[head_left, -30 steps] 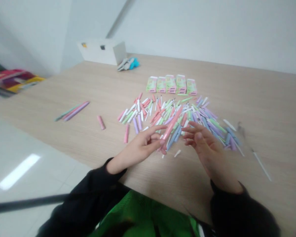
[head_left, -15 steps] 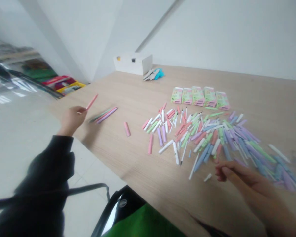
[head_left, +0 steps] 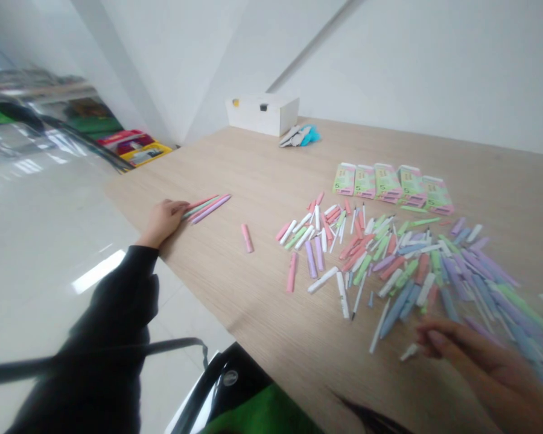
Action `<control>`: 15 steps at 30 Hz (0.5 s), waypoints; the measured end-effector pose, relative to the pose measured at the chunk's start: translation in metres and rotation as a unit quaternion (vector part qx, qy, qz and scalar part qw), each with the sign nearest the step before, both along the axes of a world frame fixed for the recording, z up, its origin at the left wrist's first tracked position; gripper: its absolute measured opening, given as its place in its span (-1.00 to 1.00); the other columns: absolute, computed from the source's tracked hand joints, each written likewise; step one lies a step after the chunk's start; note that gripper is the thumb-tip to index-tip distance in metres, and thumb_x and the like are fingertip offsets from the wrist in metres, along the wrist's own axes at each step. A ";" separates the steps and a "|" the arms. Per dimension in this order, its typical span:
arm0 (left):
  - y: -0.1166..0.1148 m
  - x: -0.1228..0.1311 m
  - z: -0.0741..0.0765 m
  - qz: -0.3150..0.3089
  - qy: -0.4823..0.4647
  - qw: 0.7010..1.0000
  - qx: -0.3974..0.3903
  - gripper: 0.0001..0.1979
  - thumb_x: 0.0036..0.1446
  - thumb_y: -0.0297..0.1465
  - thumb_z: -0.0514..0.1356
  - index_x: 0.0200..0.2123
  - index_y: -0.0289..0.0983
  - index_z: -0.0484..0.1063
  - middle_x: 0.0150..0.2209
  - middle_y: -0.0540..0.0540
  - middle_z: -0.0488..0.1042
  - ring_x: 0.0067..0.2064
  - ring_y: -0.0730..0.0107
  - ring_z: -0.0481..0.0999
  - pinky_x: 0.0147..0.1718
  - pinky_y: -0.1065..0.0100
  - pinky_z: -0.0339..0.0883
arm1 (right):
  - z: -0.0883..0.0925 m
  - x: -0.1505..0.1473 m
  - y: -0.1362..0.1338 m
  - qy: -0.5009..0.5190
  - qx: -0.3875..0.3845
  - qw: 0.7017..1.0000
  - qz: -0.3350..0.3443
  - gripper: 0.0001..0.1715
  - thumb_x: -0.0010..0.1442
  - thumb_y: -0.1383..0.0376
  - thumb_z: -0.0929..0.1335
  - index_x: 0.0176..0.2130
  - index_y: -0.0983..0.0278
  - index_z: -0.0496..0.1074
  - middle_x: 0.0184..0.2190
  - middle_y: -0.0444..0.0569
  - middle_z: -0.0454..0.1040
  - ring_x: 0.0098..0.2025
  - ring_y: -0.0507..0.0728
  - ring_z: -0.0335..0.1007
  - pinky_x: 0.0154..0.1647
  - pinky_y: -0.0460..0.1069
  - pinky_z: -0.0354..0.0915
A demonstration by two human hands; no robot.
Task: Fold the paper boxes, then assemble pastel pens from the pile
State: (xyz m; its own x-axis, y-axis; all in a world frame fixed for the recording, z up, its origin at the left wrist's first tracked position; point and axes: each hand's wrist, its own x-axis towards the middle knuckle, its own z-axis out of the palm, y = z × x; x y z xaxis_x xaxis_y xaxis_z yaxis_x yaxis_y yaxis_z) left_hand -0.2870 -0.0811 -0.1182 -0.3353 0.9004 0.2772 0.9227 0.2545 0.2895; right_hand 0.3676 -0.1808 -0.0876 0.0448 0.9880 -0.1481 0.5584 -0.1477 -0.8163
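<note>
Head view: your left hand (head_left: 163, 222) lay near the table's edge, its fingers extended and close together, their tips against the ends of a small parallel row of long pens (head_left: 212, 207) in pink, green and purple; whether they gripped the row could not be told. Your right hand (head_left: 475, 361) sat at lower right, blurred, its fingertips (head_left: 429, 336) loosely curled just beside a short white pen part (head_left: 408, 352); the blur hid whether it held anything. Between the hands and beyond them, a broad scatter of pastel pen parts (head_left: 402, 271) covered the light wood-grain table (head_left: 262, 319), with a lone pink barrel (head_left: 247, 238) lying apart, between the scatter and the row. The parts looked light, stiff and smooth-walled, their round plastic bodies likely to roll on the laminate. The thin white tips looked the most fragile, so the middle of a barrel offered the safest hold, between fingertip and thumb. Five green-and-pink printed cartons (head_left: 391, 182) lay in a line behind the scatter. Farther back stood a white box (head_left: 262, 114) beside a crumpled grey-and-teal bundle (head_left: 300, 135). Your black sleeve (head_left: 113, 307) ran up the left of the view.
</note>
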 end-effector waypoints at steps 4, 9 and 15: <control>0.000 0.004 -0.003 -0.006 0.001 1.000 0.028 -0.56 0.27 -0.26 0.00 -0.01 -0.31 0.58 -0.13 -0.26 0.56 -0.05 0.08 0.52 0.06 0.12 0.37 | -0.001 0.002 0.000 -0.013 0.005 1.000 0.016 -0.61 -0.08 -0.09 0.48 -0.31 0.05 0.68 -0.32 0.01 0.67 -0.26 0.23 0.64 -0.18 -0.06 0.54; -0.002 0.005 -0.007 -0.006 0.003 0.998 0.068 -0.48 0.33 -0.21 -0.08 0.11 -0.32 0.51 0.00 -0.31 0.50 0.03 0.02 0.48 0.11 0.03 0.32 | -0.007 0.013 0.002 -0.043 0.028 0.998 0.023 -0.70 0.00 -0.05 0.45 -0.30 -0.01 0.65 -0.29 -0.05 0.66 -0.21 0.22 0.63 -0.16 -0.06 0.52; 0.001 0.001 -0.009 -0.033 -0.001 0.997 0.069 -0.60 0.29 -0.25 0.01 -0.10 -0.26 0.61 -0.15 -0.25 0.54 -0.06 0.09 0.50 0.03 0.11 0.37 | -0.016 0.023 0.002 -0.069 0.041 0.996 0.044 -0.68 0.02 -0.05 0.45 -0.25 -0.02 0.66 -0.23 -0.07 0.68 -0.15 0.27 0.65 -0.14 -0.04 0.53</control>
